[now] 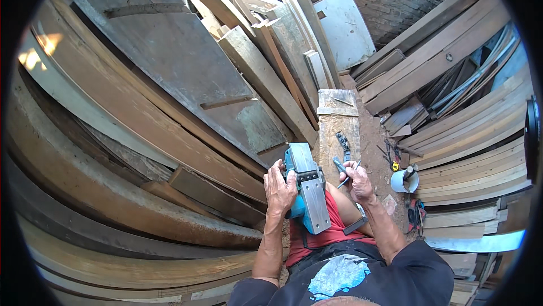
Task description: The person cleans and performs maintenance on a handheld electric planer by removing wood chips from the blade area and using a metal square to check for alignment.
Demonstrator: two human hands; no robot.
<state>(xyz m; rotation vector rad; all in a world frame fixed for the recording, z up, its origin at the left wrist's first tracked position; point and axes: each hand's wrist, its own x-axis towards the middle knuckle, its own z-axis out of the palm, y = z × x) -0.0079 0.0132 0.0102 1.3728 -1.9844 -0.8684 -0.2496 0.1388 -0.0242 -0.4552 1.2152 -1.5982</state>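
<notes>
A blue electric planer (314, 199) rests upside down on my lap, its silver sole plates and dark cutter slot facing up. My left hand (279, 188) grips its left side, with the thumb on the edge near the slot. Just to the right of the planer, my right hand (358, 183) is closed, its fingers pinching a thin dark rod-like tool (343, 182). A grey-blue metal piece (338, 163) shows at those fingertips; whether it is part of the same tool I cannot tell. Beyond lies a black metal part with holes (342, 140) on the narrow wooden bench (334, 126).
Long planks (169, 119) and boards lean along the left. More timber (475, 153) is stacked on the right. A white cup (404, 181), a yellow tape measure (395, 165) and red-and-black tools (417, 215) sit right of the bench. A brick wall (390, 6) stands behind.
</notes>
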